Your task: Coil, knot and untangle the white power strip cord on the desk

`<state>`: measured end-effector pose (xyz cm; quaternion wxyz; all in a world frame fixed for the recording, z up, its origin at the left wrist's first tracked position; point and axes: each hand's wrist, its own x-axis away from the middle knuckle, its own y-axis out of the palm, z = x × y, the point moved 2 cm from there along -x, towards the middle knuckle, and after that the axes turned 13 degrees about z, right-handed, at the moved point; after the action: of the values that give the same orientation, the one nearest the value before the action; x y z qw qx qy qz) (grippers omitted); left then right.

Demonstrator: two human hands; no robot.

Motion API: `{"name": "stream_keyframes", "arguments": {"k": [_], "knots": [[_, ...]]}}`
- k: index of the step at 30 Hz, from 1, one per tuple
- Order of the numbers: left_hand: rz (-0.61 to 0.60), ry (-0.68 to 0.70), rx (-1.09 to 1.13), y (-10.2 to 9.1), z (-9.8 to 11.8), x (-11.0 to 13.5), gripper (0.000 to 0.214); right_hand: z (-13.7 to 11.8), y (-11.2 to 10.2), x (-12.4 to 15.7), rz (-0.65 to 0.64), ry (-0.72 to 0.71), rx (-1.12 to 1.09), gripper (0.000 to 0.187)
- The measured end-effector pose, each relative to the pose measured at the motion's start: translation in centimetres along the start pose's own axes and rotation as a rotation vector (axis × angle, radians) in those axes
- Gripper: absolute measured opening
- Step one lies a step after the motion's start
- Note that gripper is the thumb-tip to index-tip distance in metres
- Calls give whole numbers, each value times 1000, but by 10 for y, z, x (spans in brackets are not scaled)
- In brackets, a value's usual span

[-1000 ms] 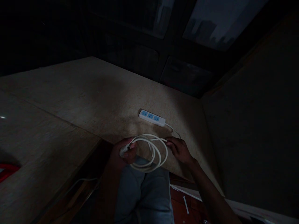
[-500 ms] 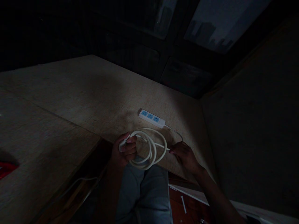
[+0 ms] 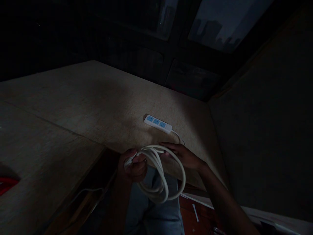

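Head view shows you part-way, it seems, through gathering the cable (image 3: 159,166) into a coil. Several loops are formed and hang over your lap, beyond the near edge of the table (image 3: 110,104). Your left hand (image 3: 133,167) is closed around the plug (image 3: 129,161) and the start of the loops, keeping them bunched at that side. Your right hand (image 3: 182,154) is well apart from it, fingertips at a strand behind the outer loop; you cannot tell from here whether they pinch it tightly.

What looks left is little: a short stretch of cable leaves the power strip (image 3: 157,124) at its right end and curves behind your right hand, not yet taken into the coil. The strip lies flat on the table, in from the near edge and nearer the right edge, sockets facing up. No tie shows around the loops.
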<state>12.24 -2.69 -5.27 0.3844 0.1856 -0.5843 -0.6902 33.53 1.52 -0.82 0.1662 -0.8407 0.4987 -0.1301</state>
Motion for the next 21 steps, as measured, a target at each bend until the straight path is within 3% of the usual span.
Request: {"name": "stream_keyframes", "arguments": {"k": [5, 9, 11, 14, 21], "knots": [[35, -42, -65, -7, -8, -2, 39, -14, 5, -31, -548, 259, -378, 52], [-157, -2, 63, -6, -7, -2, 36, -7, 9, -46, -799, 388, -559, 55], [-255, 9, 114, -3, -6, -1, 34, -1, 13, -49, -847, 397, -657, 54], [-267, 16, 114, 0, -6, -1, 33, 6, 17, -47, -854, 401, -763, 55], [-273, 18, 154, 9, 2, -3, 34, 11, 22, -40, -688, 379, -761, 68]]}}
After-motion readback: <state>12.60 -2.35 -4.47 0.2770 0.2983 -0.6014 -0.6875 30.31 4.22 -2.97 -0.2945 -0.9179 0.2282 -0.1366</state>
